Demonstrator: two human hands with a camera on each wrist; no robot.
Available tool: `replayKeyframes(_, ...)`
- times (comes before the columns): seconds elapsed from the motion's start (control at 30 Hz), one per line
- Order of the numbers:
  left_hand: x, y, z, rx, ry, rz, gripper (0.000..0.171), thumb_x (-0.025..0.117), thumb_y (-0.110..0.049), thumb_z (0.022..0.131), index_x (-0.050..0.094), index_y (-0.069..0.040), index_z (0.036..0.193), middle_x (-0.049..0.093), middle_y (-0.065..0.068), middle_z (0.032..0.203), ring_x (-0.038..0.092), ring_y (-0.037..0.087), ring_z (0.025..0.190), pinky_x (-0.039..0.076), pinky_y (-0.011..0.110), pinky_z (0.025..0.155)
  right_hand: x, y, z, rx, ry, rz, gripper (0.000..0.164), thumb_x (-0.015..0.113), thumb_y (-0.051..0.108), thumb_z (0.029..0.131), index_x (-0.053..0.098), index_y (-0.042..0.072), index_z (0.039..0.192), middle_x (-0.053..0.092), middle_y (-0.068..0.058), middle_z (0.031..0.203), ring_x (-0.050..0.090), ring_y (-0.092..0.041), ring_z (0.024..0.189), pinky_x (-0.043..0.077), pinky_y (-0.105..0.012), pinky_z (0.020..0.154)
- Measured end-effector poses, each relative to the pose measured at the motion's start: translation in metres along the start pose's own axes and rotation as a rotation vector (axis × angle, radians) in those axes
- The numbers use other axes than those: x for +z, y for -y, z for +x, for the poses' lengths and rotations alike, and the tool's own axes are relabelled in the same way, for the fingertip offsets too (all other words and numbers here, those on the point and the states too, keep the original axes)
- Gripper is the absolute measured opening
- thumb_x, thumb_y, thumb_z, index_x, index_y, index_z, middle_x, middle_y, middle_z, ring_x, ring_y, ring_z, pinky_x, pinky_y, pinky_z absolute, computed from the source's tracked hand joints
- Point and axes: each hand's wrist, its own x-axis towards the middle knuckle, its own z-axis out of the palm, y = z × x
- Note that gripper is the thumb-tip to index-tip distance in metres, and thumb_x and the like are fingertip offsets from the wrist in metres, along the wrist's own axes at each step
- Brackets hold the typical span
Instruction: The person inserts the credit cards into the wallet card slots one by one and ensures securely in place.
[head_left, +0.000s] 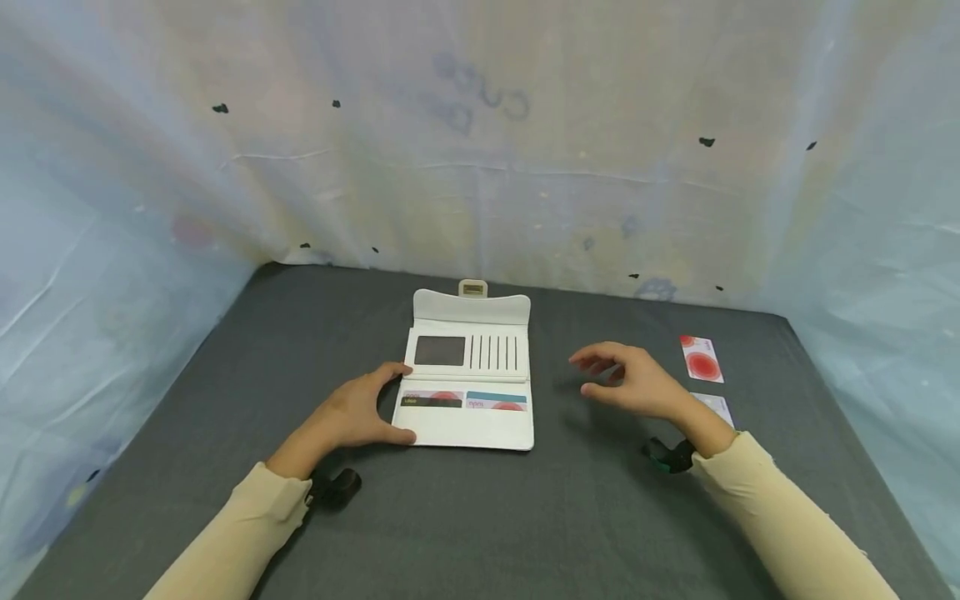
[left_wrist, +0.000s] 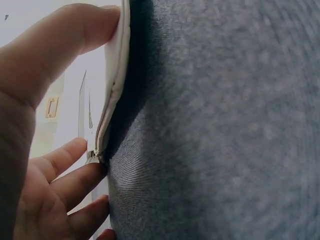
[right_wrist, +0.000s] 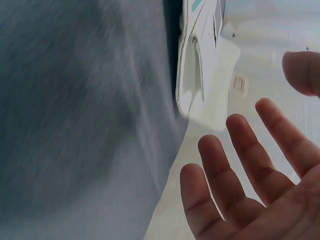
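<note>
A white wallet [head_left: 472,429] lies unfolded on the dark cloth, with a window pocket and a row of slots in its upper half. Two cards, one with a dark strip [head_left: 431,402] and one with a blue strip [head_left: 497,400], sit side by side in its lower pockets. My left hand [head_left: 356,410] rests at the wallet's left edge, thumb and forefinger spread apart and touching it. In the left wrist view the thumb [left_wrist: 75,30] lies on the white panel. My right hand [head_left: 633,382] hovers right of the wallet, fingers loosely bent, holding nothing.
A card with a red circle [head_left: 702,360] lies on the cloth at the right. Another pale card [head_left: 716,407] lies nearer, partly hidden behind the right wrist. The wallet's clasp tab [head_left: 472,288] points toward the back curtain [head_left: 480,208].
</note>
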Motion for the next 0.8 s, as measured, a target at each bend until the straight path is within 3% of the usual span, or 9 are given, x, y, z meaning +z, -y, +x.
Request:
replayKeyframes(0.33,0.000,0.002,0.000,0.008,0.001,0.011,0.102,0.082,-0.064,0.058,0.039,-0.027,0.143,0.047,0.014,0.145,0.049,0.036,0.129,0.043,0.055,0.099,-0.022,-0.017,-0.027,0.087,-0.029,-0.057,0.039,0.072,0.021,0.087,0.062,0.011,0.123,0.065,-0.011,0.120,0.062,-0.027,0.101,0.054,-0.042,0.081)
replayKeyframes(0.6,0.003,0.005,-0.002,0.008,-0.009,0.007,0.102,0.082,-0.065,0.058,0.040,-0.028,0.142,0.048,0.013,0.144,0.050,0.037,0.127,0.044,0.055,0.096,-0.036,-0.023,-0.048,0.080,-0.079,-0.106,0.034,0.073,0.019,0.086,0.064,0.015,0.119,0.067,-0.010,0.115,0.063,-0.026,0.096,0.055,-0.035,0.076)
replayKeyframes(0.8,0.003,0.004,-0.001,0.017,-0.017,0.004,0.100,0.082,-0.064,0.058,0.040,-0.028,0.142,0.048,0.014,0.144,0.050,0.037,0.127,0.044,0.056,0.096,-0.048,-0.032,-0.065,0.148,-0.086,-0.139,0.035,0.073,0.021,0.087,0.063,0.016,0.120,0.066,-0.010,0.117,0.059,-0.005,0.096,0.053,-0.032,0.077)
